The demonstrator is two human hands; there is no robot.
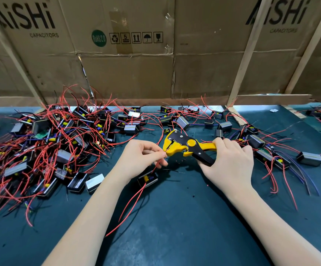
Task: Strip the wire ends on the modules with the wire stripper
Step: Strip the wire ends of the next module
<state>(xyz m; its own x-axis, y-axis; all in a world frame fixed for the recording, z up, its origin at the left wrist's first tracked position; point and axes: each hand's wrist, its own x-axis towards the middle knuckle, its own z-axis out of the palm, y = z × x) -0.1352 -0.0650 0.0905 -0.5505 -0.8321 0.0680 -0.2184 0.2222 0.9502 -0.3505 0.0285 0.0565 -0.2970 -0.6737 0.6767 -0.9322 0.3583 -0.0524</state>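
My right hand [229, 162] grips the handles of a yellow and black wire stripper [186, 145], its jaws pointing left. My left hand [142, 158] pinches a red wire [156, 166] right at the stripper's jaw. That wire runs down to a small black module [148, 179] with yellow parts, lying on the green mat just under my left hand. More red wires trail from the module toward me.
A big heap of modules with tangled red wires [46, 146] covers the left of the green mat [175, 227]. Several more modules [309, 159] lie scattered on the right and along the back. Cardboard sheets [136, 64] on wooden slats wall off the rear.
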